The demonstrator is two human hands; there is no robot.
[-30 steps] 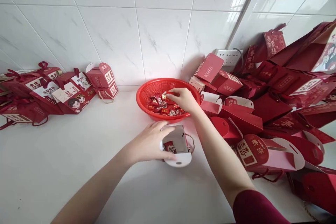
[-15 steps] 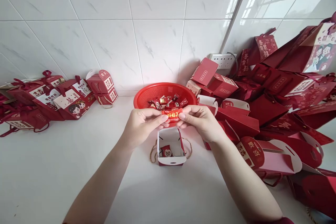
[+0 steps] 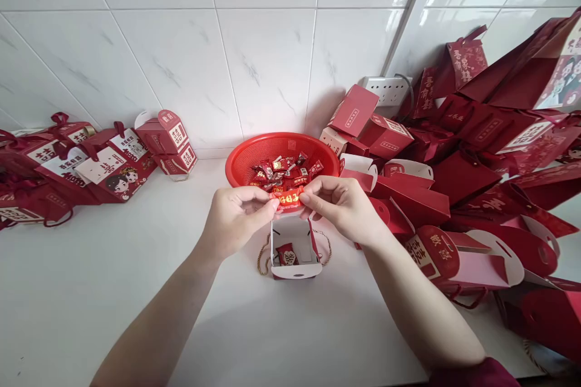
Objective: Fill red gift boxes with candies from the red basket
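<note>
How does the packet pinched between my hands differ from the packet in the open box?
The held packet is brighter red with yellow lettering; the boxed packet is darker red with a pale emblem. The held packet is up between the left hand and right hand; the boxed packet lies inside the open box. Both are red and printed.

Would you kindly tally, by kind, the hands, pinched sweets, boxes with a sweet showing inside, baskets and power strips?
Hands: 2, left hand and right hand
Pinched sweet: 1
Box: 1
Basket: 1
Power strip: 1
Total: 6
</note>
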